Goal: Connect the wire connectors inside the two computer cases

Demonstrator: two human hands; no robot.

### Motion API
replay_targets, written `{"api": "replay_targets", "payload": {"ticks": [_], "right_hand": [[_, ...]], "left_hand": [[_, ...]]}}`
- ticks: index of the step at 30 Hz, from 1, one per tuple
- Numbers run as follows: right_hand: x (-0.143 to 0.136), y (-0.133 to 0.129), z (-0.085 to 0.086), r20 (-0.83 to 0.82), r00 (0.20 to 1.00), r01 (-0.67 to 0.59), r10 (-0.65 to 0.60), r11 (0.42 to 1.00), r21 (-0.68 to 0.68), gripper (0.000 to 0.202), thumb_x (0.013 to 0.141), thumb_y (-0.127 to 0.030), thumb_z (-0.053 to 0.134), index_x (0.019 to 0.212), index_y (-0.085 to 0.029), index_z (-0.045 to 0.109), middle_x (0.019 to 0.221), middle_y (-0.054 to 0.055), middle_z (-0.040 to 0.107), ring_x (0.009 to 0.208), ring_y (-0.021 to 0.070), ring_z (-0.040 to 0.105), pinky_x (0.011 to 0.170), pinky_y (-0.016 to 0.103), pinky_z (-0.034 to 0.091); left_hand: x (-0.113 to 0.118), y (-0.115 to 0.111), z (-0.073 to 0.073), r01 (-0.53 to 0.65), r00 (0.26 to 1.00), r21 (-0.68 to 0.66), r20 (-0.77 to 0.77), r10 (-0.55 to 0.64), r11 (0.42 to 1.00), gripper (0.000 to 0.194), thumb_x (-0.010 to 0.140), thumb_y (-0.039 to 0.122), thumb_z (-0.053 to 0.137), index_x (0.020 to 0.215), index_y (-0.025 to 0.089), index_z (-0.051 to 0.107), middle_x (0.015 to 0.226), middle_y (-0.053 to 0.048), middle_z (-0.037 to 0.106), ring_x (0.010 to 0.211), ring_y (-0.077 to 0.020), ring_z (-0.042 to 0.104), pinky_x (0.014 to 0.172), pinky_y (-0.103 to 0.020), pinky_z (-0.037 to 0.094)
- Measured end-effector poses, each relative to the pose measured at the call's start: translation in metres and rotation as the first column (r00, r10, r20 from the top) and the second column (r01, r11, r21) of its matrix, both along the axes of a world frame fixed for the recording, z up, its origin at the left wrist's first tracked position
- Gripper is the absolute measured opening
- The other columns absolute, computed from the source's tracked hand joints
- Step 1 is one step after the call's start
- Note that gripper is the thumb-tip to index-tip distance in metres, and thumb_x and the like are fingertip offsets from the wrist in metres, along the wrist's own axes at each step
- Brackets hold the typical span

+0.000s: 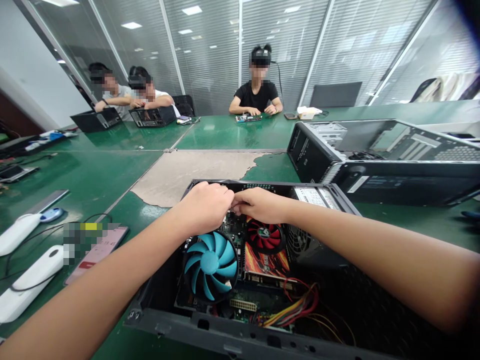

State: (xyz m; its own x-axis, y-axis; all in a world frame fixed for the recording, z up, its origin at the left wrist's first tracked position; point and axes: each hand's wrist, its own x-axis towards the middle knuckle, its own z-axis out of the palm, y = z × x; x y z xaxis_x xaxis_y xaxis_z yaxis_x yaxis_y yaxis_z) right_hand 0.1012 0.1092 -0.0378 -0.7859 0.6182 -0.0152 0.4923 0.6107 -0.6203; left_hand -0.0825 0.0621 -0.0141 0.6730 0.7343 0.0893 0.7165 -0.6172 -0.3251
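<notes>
An open black computer case (pixel 176 325) lies in front of me, its inside facing up. My left hand (pixel 208 206) and my right hand (pixel 258 204) meet over its far part, fingers bent and pressed together. Whatever they pinch is hidden behind the fingers. Below my left hand sits a CPU cooler with a blue fan (pixel 210 262). A graphics card with a red fan (pixel 264 236) is just under my right hand. The motherboard (pixel 240 305) shows around them, and a bundle of coloured power cables (pixel 300 307) lies at the near side.
Another opened computer case (pixel 408 180) stands at the right. A phone (pixel 97 252), white power strips (pixel 33 285) and cables lie at the left. Part of the green tabletop (pixel 123 170) has peeled. Across it, several people work at computer parts, one at a small board (pixel 248 118).
</notes>
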Motion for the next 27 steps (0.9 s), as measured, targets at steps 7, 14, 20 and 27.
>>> {"api": "replay_targets", "payload": {"ticks": [7, 14, 20, 27], "right_hand": [[-0.0003, -0.0004, -0.0007, 0.002, 1.0, 0.013, -0.013, 1.0, 0.027, 0.026, 0.076, -0.001, 0.045, 0.079, -0.018, 0.065, 0.083, 0.003, 0.071, 0.08, 0.0148, 0.064, 0.078, 0.027, 0.046], [0.0, 0.0004, -0.0003, 0.016, 1.0, 0.002, -0.003, 1.0, 0.023, 0.026, 0.077, -0.002, 0.045, 0.079, -0.017, 0.065, 0.082, 0.003, 0.071, 0.079, 0.0151, 0.063, 0.077, 0.028, 0.046], [-0.0006, 0.0003, 0.0004, 0.025, 1.0, -0.004, 0.004, 1.0, 0.0, 0.026, 0.077, -0.001, 0.044, 0.077, -0.018, 0.064, 0.082, 0.003, 0.07, 0.079, 0.0152, 0.063, 0.077, 0.028, 0.046], [-0.0017, -0.0015, 0.0012, 0.025, 1.0, -0.001, 0.0, 1.0, 0.011, 0.025, 0.079, -0.001, 0.045, 0.08, -0.017, 0.065, 0.084, 0.005, 0.071, 0.08, 0.0159, 0.063, 0.077, 0.028, 0.046]], "left_hand": [[-0.0006, 0.0018, -0.0026, 0.045, 0.998, 0.04, 0.051, -0.047, 0.998, 0.023, 0.092, 0.022, 0.043, 0.087, 0.013, 0.064, 0.083, -0.008, 0.068, 0.075, -0.0176, 0.06, 0.064, -0.031, 0.038], [-0.0022, 0.0038, -0.0036, 0.105, 0.994, 0.1, 0.007, -0.106, 0.989, 0.017, 0.088, 0.022, 0.05, 0.084, 0.014, 0.064, 0.081, -0.007, 0.067, 0.076, -0.0178, 0.061, 0.065, -0.031, 0.039], [-0.0018, 0.0034, -0.001, 0.139, 0.99, 0.125, -0.044, -0.134, 0.982, 0.016, 0.088, 0.019, 0.05, 0.08, 0.015, 0.064, 0.076, -0.006, 0.066, 0.076, -0.018, 0.061, 0.064, -0.031, 0.037], [-0.0006, 0.0014, -0.0002, 0.123, 0.992, 0.086, -0.008, -0.123, 0.989, 0.02, 0.09, 0.02, 0.047, 0.081, 0.015, 0.065, 0.076, -0.007, 0.067, 0.076, -0.0191, 0.06, 0.064, -0.033, 0.036]]}}
